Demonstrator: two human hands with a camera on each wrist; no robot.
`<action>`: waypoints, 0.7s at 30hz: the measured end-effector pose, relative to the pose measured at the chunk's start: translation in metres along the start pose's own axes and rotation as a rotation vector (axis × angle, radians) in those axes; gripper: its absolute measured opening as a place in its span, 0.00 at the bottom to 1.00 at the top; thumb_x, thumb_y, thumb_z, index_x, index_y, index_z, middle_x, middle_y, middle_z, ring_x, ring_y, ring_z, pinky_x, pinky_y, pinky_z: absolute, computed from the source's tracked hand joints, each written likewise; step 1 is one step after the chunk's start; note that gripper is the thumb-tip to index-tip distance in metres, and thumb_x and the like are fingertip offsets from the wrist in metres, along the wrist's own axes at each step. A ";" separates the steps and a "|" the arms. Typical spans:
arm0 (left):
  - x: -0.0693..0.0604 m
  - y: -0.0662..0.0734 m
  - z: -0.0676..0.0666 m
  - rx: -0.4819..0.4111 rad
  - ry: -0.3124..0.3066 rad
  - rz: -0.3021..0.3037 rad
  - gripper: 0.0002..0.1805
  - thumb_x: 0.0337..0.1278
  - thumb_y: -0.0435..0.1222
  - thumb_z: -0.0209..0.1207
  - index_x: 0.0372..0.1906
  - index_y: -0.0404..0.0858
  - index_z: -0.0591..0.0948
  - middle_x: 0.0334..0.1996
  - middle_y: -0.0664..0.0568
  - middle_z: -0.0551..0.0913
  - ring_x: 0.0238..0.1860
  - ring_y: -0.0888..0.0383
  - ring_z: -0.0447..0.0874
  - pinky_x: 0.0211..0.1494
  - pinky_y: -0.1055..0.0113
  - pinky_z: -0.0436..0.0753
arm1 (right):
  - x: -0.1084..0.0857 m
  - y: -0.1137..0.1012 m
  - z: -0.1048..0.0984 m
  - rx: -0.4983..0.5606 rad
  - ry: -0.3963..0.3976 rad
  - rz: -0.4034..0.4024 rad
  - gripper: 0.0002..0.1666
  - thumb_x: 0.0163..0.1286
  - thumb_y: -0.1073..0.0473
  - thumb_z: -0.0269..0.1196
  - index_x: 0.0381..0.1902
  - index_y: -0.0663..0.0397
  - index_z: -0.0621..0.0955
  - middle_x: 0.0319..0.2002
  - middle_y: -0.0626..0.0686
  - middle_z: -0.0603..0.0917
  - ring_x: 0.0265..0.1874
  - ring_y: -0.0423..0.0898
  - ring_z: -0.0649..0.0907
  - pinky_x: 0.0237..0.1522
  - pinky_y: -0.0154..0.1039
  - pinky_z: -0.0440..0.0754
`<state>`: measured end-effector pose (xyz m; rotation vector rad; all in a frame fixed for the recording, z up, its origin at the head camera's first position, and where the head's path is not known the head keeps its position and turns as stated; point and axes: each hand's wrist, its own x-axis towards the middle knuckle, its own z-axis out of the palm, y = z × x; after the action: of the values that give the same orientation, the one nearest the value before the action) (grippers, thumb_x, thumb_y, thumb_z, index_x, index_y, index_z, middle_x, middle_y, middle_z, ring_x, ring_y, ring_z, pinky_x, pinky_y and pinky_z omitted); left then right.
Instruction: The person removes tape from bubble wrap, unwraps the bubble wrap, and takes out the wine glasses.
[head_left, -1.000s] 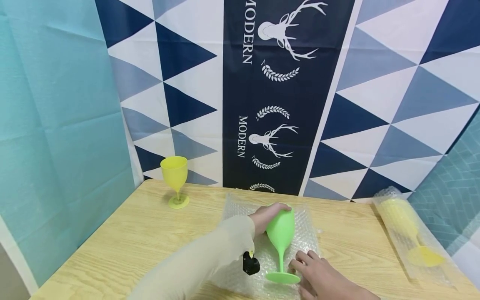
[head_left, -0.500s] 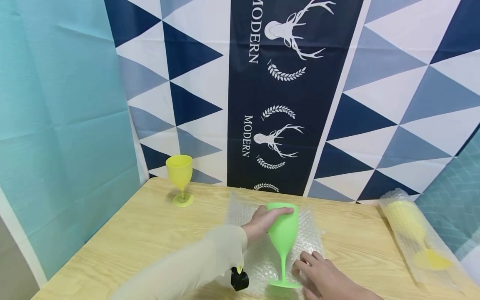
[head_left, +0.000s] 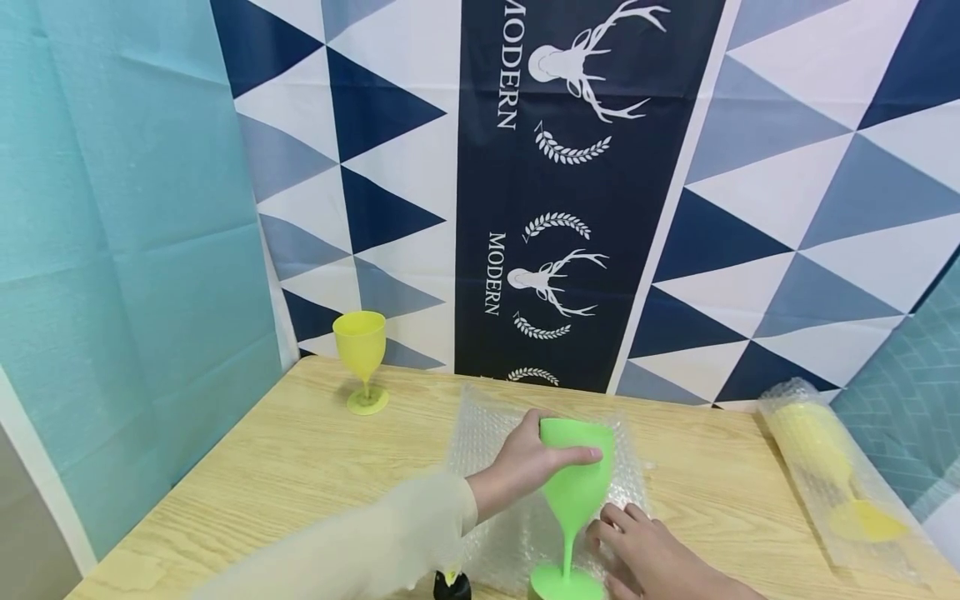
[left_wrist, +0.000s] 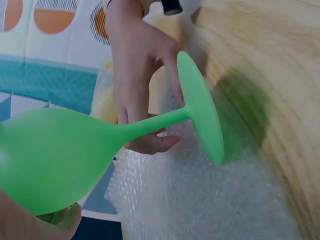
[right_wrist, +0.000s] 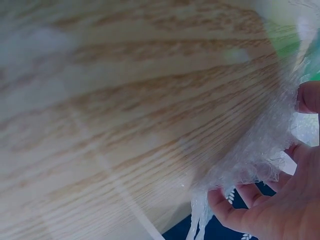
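Note:
My left hand grips a green plastic goblet round its bowl, thumb across the near side. The goblet leans slightly, with its bowl up and its round foot down. In the left wrist view the foot looks raised above the sheet, with a green shadow beside it. Beneath lies a sheet of clear bubble wrap spread on the table. My right hand rests on the sheet's right side, close to the goblet's stem, fingers loosely bent. In the right wrist view its fingertips touch the crinkled edge of the wrap.
A yellow goblet stands upright at the back left of the wooden table. On the right lies another yellow goblet rolled in bubble wrap. A patterned cloth hangs behind the table's back edge.
My left hand has drawn the green goblet nearer and turned it so its foot sits lower and closer to me. The right hand has stayed on the wrap. The view shifted slightly.

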<state>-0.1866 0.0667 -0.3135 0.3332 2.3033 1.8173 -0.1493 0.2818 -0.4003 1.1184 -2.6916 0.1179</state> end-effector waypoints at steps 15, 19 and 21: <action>-0.041 0.005 -0.026 -0.012 -0.124 0.223 0.39 0.41 0.40 0.72 0.61 0.43 0.67 0.46 0.52 0.82 0.43 0.66 0.80 0.46 0.73 0.79 | 0.002 0.000 -0.002 0.047 -0.102 0.066 0.26 0.54 0.52 0.66 0.53 0.41 0.77 0.48 0.41 0.77 0.40 0.37 0.72 0.29 0.32 0.72; -0.047 0.007 -0.037 -0.001 -0.148 0.282 0.39 0.42 0.39 0.72 0.62 0.43 0.66 0.48 0.50 0.81 0.43 0.66 0.81 0.47 0.74 0.79 | 0.003 0.001 0.000 0.061 -0.070 0.036 0.19 0.52 0.54 0.67 0.43 0.36 0.77 0.39 0.37 0.73 0.34 0.33 0.67 0.26 0.29 0.65; -0.048 0.008 -0.042 0.004 -0.156 0.302 0.39 0.42 0.38 0.72 0.62 0.41 0.65 0.50 0.48 0.80 0.45 0.64 0.81 0.48 0.74 0.79 | 0.003 0.001 0.000 0.059 -0.058 0.029 0.19 0.51 0.54 0.67 0.42 0.35 0.76 0.38 0.36 0.71 0.33 0.32 0.65 0.26 0.28 0.63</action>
<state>-0.1524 0.0151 -0.2958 0.8328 2.2469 1.8387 -0.1516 0.2802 -0.3995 1.1161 -2.7733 0.1733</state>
